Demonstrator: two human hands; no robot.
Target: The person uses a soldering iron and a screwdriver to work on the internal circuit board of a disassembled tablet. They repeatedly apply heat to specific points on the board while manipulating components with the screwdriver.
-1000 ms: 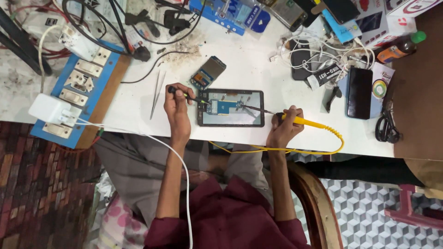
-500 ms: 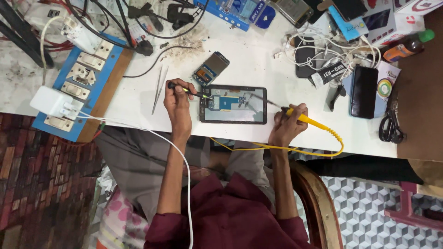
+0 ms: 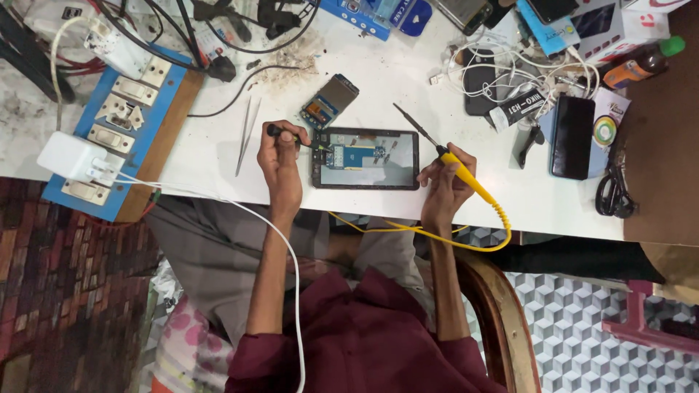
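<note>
An opened phone (image 3: pixel 364 175) with its circuit board exposed lies flat on the white table (image 3: pixel 204 156) near the front edge. My left hand (image 3: pixel 280 164) grips a thin black-handled tool (image 3: pixel 277 132), whose tip rests at the phone's upper left corner. My right hand (image 3: pixel 443 182) holds a yellow-handled soldering iron (image 3: pixel 466 178) beside the phone's right end. The iron's dark tip points up and to the left, off the board. Its yellow cord (image 3: pixel 451 240) loops down over the table edge.
Metal tweezers (image 3: pixel 246 131) lie left of my left hand, with a small display module (image 3: pixel 331 100) above the phone. A blue switchboard (image 3: pixel 120 116) with a white charger (image 3: pixel 69 156) fills the left. Tangled cables (image 3: pixel 510 69), a black phone (image 3: pixel 573 136) and scissors (image 3: pixel 611 191) crowd the right.
The soldering iron's tip has lifted off the phone's board and swung up to the right. My left hand has kept its tool at the phone's left end.
</note>
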